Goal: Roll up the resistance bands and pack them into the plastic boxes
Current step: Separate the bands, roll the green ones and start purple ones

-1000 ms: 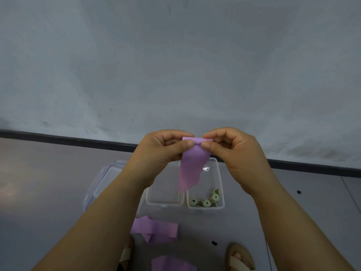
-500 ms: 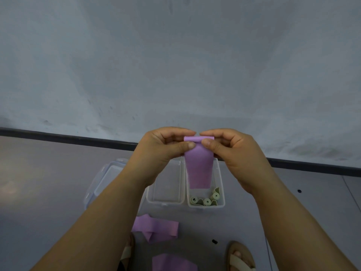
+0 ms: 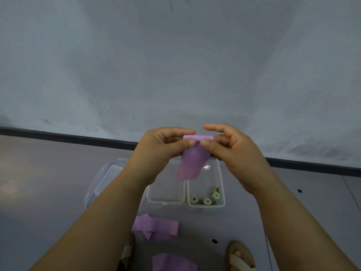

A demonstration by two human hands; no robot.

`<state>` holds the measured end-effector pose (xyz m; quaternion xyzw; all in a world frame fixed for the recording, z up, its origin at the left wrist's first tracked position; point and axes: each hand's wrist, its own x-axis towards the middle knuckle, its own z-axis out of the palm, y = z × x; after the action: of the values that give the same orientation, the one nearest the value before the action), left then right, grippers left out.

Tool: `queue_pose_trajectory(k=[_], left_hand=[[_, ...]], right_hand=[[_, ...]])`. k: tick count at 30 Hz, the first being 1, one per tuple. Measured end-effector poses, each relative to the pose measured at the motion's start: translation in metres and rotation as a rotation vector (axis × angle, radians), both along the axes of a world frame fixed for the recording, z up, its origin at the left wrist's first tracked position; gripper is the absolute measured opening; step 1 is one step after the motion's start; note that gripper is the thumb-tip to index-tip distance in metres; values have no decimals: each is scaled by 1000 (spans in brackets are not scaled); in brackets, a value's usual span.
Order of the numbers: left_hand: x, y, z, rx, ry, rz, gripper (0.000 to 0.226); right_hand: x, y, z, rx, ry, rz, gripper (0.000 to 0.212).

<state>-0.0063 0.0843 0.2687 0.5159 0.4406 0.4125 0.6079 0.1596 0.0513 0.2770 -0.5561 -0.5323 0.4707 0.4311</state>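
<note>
A purple resistance band (image 3: pixel 190 163) hangs in the air in front of me, its top edge rolled into a small tube. My left hand (image 3: pixel 162 147) pinches the rolled top from the left and my right hand (image 3: pixel 228 147) pinches it from the right, its index finger lifted above the roll. Below stand two clear plastic boxes: the left box (image 3: pixel 150 198) looks empty, the right box (image 3: pixel 221 184) holds several rolled green bands (image 3: pixel 206 200).
A clear lid (image 3: pixel 105 177) lies on the grey floor left of the boxes. Two more purple bands (image 3: pixel 156 227) (image 3: pixel 172 262) lie on the floor near my sandalled feet (image 3: pixel 241 258). A grey wall with a dark skirting strip (image 3: pixel 68 136) rises behind the boxes.
The roll at the band's top has grown and the hanging tail is shorter, now swinging to the left. My right index finger has lifted off the roll.
</note>
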Motion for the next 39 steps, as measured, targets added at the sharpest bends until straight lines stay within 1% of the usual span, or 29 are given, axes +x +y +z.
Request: queue_pose_trajectory(k=[1,4,6,12,16,19,22,24,28,31,33,36,39], left_hand=[[0,0,0,7,-1,4,19],[-1,0,-1,34,13,15,20],[0,0,0,45,20,18,23],[1,0,1,43,0,-15,27],[1,-1,-1,-25,-17,-53,34],[1,0,-1,-25,55,-36,27],[0,0,-2,2,71,-26,18],[0,1,-3,10,76,-20,17],[-1,1,-4,-6,42,-3,18],[-2,1,-3,6,29,-12,18],[-3,2,-3,11,29,-16,19],[-2,2,-4,-5,4,-12,22],[0,1,-3,-55,-42,-36,27]], right_hand=[[0,0,0,-2,10,-9,31],[-1,1,2,-4,36,-52,11],[-1,1,1,-6,43,-58,8],[0,1,3,15,98,-61,14],[1,1,2,32,101,-83,19],[1,1,1,49,82,-87,23],[0,0,2,63,59,-74,26],[-1,0,2,65,50,-64,26],[-1,1,1,33,62,-54,24],[-1,1,0,-2,75,-77,11],[-2,1,0,-11,80,-69,8],[-2,2,0,-15,94,-62,9],[-1,2,-1,-23,149,-86,10]])
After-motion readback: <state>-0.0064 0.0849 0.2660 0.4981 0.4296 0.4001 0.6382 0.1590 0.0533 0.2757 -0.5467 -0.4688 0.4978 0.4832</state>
